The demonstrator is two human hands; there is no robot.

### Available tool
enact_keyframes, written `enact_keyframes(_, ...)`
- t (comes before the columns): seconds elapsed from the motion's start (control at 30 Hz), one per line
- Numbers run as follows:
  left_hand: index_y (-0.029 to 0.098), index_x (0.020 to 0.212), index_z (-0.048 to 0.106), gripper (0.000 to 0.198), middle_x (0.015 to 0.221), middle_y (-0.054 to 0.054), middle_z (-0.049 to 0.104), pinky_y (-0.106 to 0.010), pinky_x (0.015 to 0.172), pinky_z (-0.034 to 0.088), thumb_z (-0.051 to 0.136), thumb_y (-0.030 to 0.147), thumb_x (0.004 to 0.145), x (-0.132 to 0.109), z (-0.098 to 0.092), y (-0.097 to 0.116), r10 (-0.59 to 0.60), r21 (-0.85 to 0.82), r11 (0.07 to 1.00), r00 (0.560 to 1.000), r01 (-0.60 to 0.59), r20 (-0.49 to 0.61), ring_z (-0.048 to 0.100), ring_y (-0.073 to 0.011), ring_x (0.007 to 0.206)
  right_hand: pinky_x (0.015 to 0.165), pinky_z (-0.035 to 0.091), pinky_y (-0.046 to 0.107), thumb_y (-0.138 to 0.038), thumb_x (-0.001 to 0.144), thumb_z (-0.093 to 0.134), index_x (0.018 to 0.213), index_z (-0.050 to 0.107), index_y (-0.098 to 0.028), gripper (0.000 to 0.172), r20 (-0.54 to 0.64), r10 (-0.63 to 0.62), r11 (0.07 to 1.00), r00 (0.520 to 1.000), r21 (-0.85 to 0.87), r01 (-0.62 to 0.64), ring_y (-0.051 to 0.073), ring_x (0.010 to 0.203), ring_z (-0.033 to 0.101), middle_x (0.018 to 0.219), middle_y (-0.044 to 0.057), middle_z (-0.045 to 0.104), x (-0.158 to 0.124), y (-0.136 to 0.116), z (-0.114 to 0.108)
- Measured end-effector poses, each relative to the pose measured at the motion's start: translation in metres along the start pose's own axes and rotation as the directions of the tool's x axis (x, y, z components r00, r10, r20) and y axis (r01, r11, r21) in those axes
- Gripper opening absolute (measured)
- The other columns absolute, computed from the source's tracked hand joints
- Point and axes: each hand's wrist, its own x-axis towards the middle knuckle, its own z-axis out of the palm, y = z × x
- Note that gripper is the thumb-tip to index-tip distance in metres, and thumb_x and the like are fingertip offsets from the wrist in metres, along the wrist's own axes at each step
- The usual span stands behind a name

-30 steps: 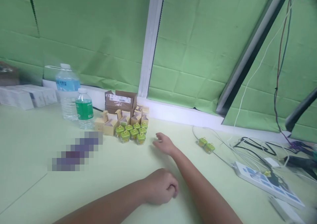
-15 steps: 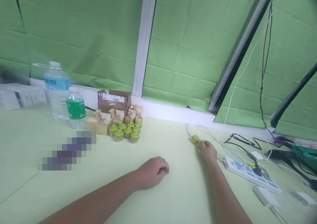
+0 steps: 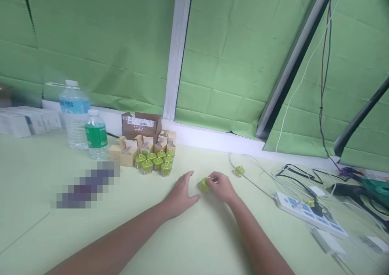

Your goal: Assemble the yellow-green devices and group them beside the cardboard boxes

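Observation:
Between the fingers of my right hand [image 3: 223, 187] is a small clear jar with a green lid [image 3: 203, 184], slightly blurred. My left hand [image 3: 182, 198] is just left of it, thumb and fingers apart, holding nothing. A second green-lidded jar [image 3: 240, 170] stands alone further right, by a grey cable. Several more such jars [image 3: 147, 166] are grouped at the left, each with a loop on its lid. Behind that group are small open cardboard boxes [image 3: 129, 155].
A larger brown carton [image 3: 141, 125] stands against the wall ledge. Left of it are a green-labelled bottle [image 3: 96, 135] and a big water bottle [image 3: 74, 117]. White boxes [image 3: 45, 120] lie at far left. At right, a power strip [image 3: 310, 214] sits among tangled cables.
My right hand has carried one green-lidded jar leftward from beside the other jar toward my left hand. My left hand has opened from a loose curl.

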Motion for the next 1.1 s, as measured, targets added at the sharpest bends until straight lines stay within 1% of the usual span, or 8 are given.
enact_keyframes(0.1,0.021,0.141,0.037,0.072,0.133,-0.014,0.06,-0.039,0.096,0.048,0.068,0.031,0.077,0.003,-0.003,0.001,-0.023,-0.097,0.995,0.997,0.031,0.08,0.06,-0.0297,0.118,0.067,0.051,0.028,-0.031,0.082,0.06,0.083,0.069,-0.021,0.014,0.092,-0.114,0.988,0.989,0.116,0.103,0.02,0.078,0.068,0.088,0.005,0.072,-0.012,-0.026,0.024)
enact_keyframes(0.23,0.024,0.125,0.051,0.049,0.104,-0.004,0.072,-0.03,0.077,0.05,0.064,0.026,0.077,0.004,-0.008,0.009,-0.008,-0.129,0.991,0.99,0.027,0.143,0.068,-0.0221,0.089,0.068,0.052,0.029,-0.03,0.082,0.062,0.086,0.07,-0.022,0.012,0.11,-0.155,0.976,0.982,0.171,0.135,0.02,0.081,0.066,0.09,0.005,0.071,-0.019,-0.036,0.03)
enact_keyframes(0.4,0.021,0.108,0.06,0.037,0.096,-0.001,0.072,-0.027,0.071,0.046,0.069,0.029,0.073,0.007,-0.014,0.016,-0.01,-0.113,0.993,0.989,0.027,0.148,0.066,-0.0204,0.085,0.067,0.052,0.029,-0.033,0.085,0.059,0.087,0.068,-0.021,0.015,0.146,-0.121,0.963,0.982,0.257,0.081,0.019,0.078,0.066,0.086,0.003,0.07,-0.018,-0.03,0.029)
enact_keyframes(0.63,0.019,0.104,0.061,0.04,0.092,-0.002,0.071,-0.027,0.067,0.045,0.073,0.035,0.07,0.01,-0.017,0.011,-0.033,-0.125,0.991,0.987,0.053,0.156,0.065,-0.0205,0.082,0.077,0.053,0.032,-0.041,0.088,0.056,0.088,0.062,-0.021,0.021,-0.01,-0.13,0.917,0.991,0.38,0.124,0.019,0.084,0.065,0.093,0.004,0.07,-0.013,-0.027,0.033)
enact_keyframes(0.8,0.021,0.103,0.062,0.036,0.104,-0.005,0.071,-0.031,0.082,0.048,0.072,0.04,0.075,0.011,-0.015,0.001,-0.006,-0.024,1.0,0.995,0.008,0.103,0.065,-0.0234,0.096,0.068,0.058,0.035,-0.044,0.082,0.06,0.082,0.051,-0.022,0.024,0.012,0.196,0.654,0.98,0.743,-0.14,0.02,0.081,0.067,0.093,0.004,0.066,-0.002,-0.016,0.026)
enact_keyframes(0.93,0.02,0.106,0.061,0.034,0.11,-0.008,0.068,-0.037,0.09,0.048,0.065,0.043,0.082,0.016,-0.012,-0.01,-0.017,0.11,0.994,1.0,0.016,0.011,0.062,-0.0266,0.105,0.065,0.059,0.033,-0.033,0.083,0.055,0.084,0.052,-0.02,0.013,0.209,0.436,0.365,0.875,0.848,-0.385,0.019,0.071,0.068,0.082,0.004,0.064,0.003,-0.009,0.025)
enact_keyframes(1.0,0.019,0.117,0.058,0.042,0.121,-0.012,0.064,-0.042,0.1,0.044,0.064,0.043,0.083,0.017,-0.01,-0.013,-0.016,0.158,0.987,0.999,0.022,-0.04,0.057,-0.0297,0.116,0.067,0.059,0.031,-0.032,0.084,0.057,0.085,0.055,-0.019,0.013,0.281,0.457,0.282,0.844,0.854,-0.437,0.018,0.071,0.068,0.081,0.006,0.065,0.002,-0.01,0.025)
enact_keyframes(1.1,0.018,0.133,0.049,0.059,0.141,-0.015,0.052,-0.049,0.111,0.036,0.065,0.045,0.083,0.016,-0.009,-0.011,0.033,0.177,0.984,0.994,-0.015,-0.101,0.045,-0.0327,0.133,0.073,0.058,0.028,-0.024,0.076,0.069,0.085,0.057,-0.02,0.016,0.288,0.374,0.282,0.882,0.871,-0.403,0.017,0.075,0.067,0.082,0.005,0.065,-0.002,-0.016,0.024)
